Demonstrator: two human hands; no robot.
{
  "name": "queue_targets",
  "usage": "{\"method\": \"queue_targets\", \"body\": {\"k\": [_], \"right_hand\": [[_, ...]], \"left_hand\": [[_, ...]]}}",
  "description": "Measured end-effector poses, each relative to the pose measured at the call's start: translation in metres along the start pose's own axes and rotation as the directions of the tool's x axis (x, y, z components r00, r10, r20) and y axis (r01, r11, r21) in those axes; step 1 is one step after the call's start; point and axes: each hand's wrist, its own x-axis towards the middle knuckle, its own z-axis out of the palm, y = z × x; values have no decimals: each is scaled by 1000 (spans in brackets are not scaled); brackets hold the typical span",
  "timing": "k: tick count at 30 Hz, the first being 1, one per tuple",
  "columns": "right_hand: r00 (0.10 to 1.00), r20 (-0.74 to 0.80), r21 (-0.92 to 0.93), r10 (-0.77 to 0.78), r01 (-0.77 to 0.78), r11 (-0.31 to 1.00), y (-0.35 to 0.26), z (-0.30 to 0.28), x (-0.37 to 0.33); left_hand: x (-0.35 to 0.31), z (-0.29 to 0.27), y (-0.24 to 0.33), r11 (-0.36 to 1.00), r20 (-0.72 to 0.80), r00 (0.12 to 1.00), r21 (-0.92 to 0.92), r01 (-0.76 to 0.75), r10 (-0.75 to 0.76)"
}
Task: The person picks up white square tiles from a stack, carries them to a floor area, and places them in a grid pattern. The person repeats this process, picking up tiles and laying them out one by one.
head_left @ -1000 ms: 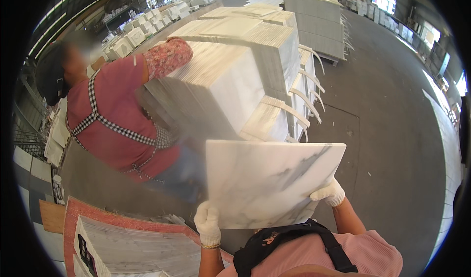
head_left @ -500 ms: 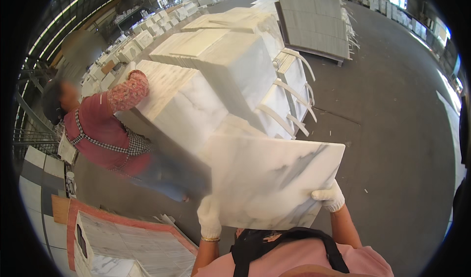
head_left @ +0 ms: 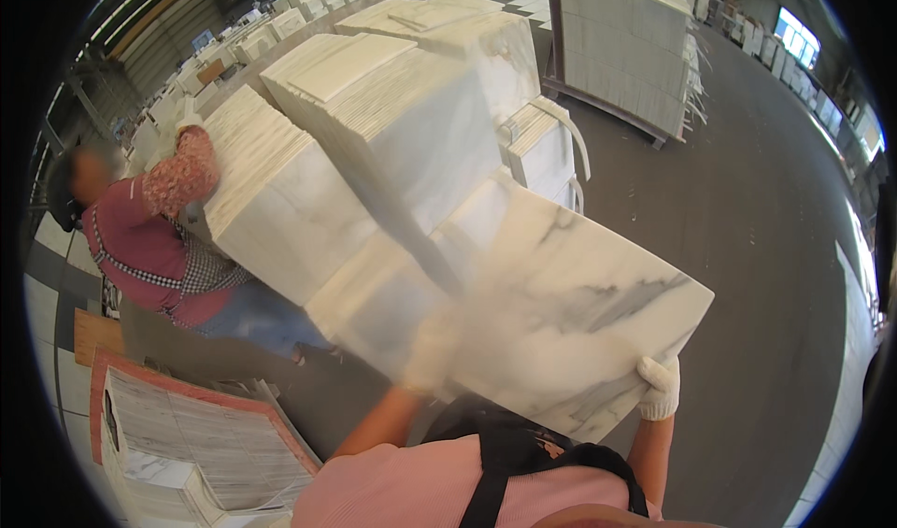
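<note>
Both my hands wear white gloves and carry a white marble slab point(head_left: 589, 313) with grey veins, tilted in front of my body. My right hand point(head_left: 660, 390) grips its lower right edge, the thumb lying on the face. Smeared by motion, my left hand point(head_left: 432, 352) is at the slab's lower left edge; its fingers are hard to make out. Beyond the slab stand tall stacks of marble slabs, the nearest stack point(head_left: 290, 210) with a low pile point(head_left: 374, 294) in front of it.
A co-worker point(head_left: 168, 238) in a dark pink top and checked apron stands at the left, one arm on the nearest stack. A red-edged crate point(head_left: 206, 388) of marble pieces lies at lower left. Another large slab stack point(head_left: 617, 56) stands on a pallet at the back right.
The slab has turned, its right end swinging right and toward me. My left hand has shifted right and slightly up, my right hand right. The view has shifted too.
</note>
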Motion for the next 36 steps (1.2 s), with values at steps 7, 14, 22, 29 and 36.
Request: {"method": "queue_targets", "body": {"k": [7, 14, 22, 29, 36], "right_hand": [[983, -161, -11, -87, 87, 996, -48, -87, 112], [900, -383, -52, -208, 204, 978, -82, -182, 167], [968, -135, 35, -213, 219, 975, -140, -330, 324], [1000, 7, 85, 5, -5, 996, -203, -372, 484], [958, 241, 15, 155, -163, 986, -206, -381, 634]], "left_hand": [[145, 134, 56, 939, 394, 894, -169, 300, -215], [250, 265, 89, 991, 558, 822, -2, 135, -111], [331, 415, 106, 995, 411, 911, 103, 0, -43], [382, 487, 148, 987, 165, 973, 41, 157, -161], [455, 501, 155, 963, -23, 963, 22, 269, -269]]}}
